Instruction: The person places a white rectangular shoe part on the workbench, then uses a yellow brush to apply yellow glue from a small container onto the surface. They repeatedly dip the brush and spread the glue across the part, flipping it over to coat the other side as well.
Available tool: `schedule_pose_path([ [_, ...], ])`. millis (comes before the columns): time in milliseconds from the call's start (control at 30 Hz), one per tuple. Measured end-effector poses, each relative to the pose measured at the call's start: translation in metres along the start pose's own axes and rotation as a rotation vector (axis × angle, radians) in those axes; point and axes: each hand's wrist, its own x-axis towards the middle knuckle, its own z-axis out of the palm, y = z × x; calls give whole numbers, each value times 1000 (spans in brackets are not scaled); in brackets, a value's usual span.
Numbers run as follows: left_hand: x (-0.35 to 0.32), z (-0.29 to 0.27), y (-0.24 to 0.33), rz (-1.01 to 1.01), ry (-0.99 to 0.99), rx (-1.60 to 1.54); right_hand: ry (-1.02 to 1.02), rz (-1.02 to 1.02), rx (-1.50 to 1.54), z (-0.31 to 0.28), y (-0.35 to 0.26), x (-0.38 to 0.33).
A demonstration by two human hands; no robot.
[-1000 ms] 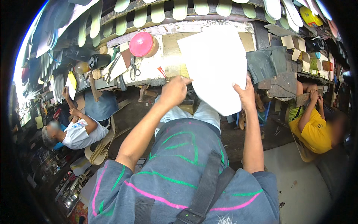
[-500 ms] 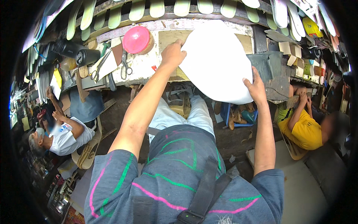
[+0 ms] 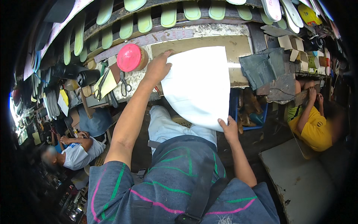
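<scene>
A large white sheet [image 3: 197,84] spans the space between my hands, bowed and partly over the front edge of the workbench [image 3: 238,34]. My left hand [image 3: 158,67] pinches its far left edge, close to a tub with a pink lid [image 3: 129,58]. At the near right corner, my right hand [image 3: 229,128] grips the sheet between thumb and fingers, above my lap. Faint lines run across the sheet's left part. Its lower edge curves toward me, and the sheet hides part of the bench board beneath it.
Scissors [image 3: 125,85] lie left of the tub. A dark folded piece of material [image 3: 263,67] rests on the bench at right. Pale green insoles [image 3: 168,15] line the rack above. Below stands a blue crate [image 3: 257,121]. Co-workers sit at left [image 3: 84,151] and right [image 3: 313,130].
The white sheet has turned and come nearer to me, baring more of the board. My right hand has moved left and toward my body; my left hand has shifted slightly left and nearer.
</scene>
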Motion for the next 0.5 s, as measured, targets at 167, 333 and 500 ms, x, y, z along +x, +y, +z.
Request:
schedule_pose_path([
  [167,-34,-5,8,-93,86,-50,101,-173,-205,-52,-83,20],
  [333,-116,25,26,-191,43,-269,167,-674,-683,-138,-229,110],
  [500,-133,58,31,-206,169,-223,98,-715,-1083,-85,-285,225],
])
